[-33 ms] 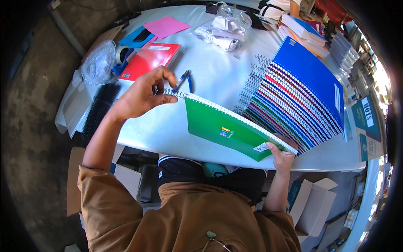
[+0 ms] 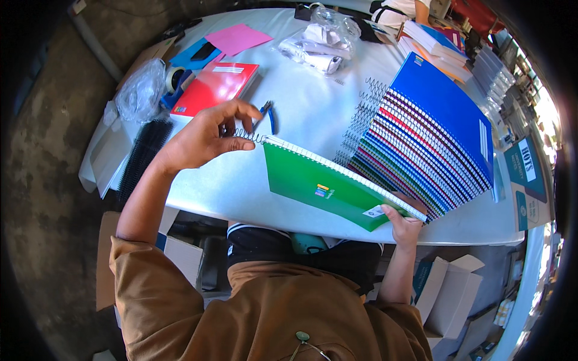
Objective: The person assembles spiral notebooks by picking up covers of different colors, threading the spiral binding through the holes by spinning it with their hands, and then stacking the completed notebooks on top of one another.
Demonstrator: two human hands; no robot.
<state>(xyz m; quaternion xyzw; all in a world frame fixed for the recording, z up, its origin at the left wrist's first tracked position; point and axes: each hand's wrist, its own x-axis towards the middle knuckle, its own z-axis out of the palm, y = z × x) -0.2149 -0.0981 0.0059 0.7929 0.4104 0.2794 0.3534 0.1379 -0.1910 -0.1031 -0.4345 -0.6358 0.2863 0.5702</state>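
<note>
1 smooth green notebook: slanting over pale table. 1 looped wire coil: projecting from notebook's left end. Left hand: curling at coil, thumb and forefinger standing apart, grip unclear. Right hand: clamping notebook's right end. 1 ridged stack: fanning beyond notebook's right.

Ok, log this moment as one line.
right hand: gripping green notebook | left hand: at wire coil sticking out from notebook's left end | table: notebook stack, blue-handled tool

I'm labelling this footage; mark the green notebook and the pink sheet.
Green notebook [image 2: 338,195]: head view, middle of its cover.
Pink sheet [image 2: 239,39]: head view, middle of its upper face.
</note>
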